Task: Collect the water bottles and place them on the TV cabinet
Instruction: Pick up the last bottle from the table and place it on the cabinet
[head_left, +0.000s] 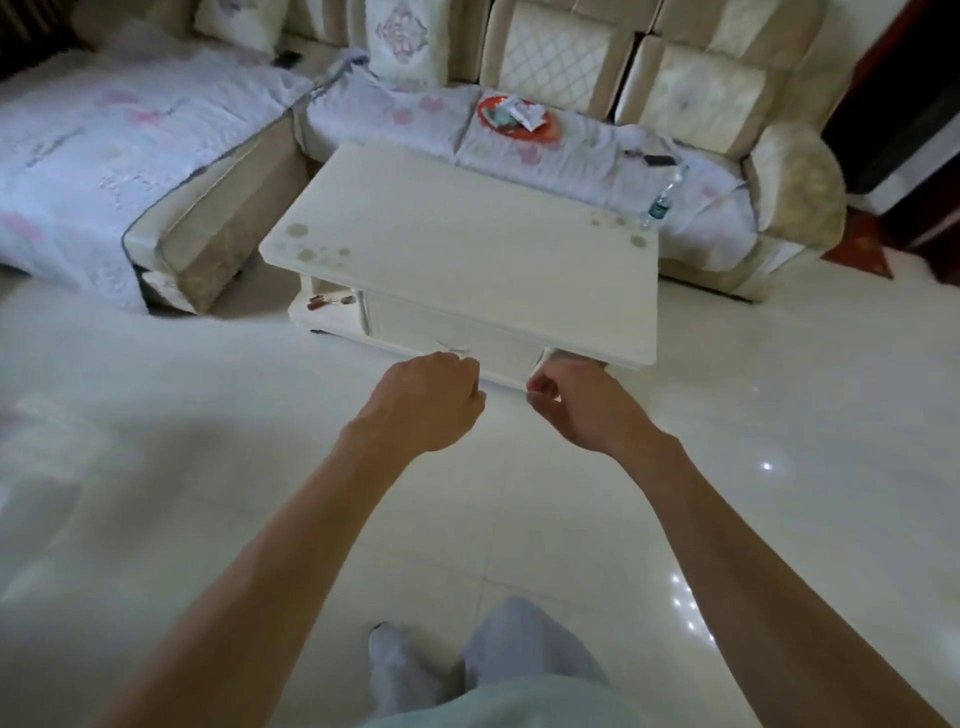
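Observation:
A clear water bottle (663, 200) with a green label lies on the sofa seat at the right, just beyond the far right corner of the white coffee table (467, 249). My left hand (434, 397) and my right hand (574, 402) are held out in front of me over the floor, near the table's front edge. Both are curled into loose fists with nothing in them. No TV cabinet shows in this view.
A cream sofa (727, 104) with a floral cover wraps around the table's far and left sides. A red plate (517, 119) with packets and a dark phone (657, 160) lie on the seat. Glossy white floor tiles (779, 415) stretch between me and the table.

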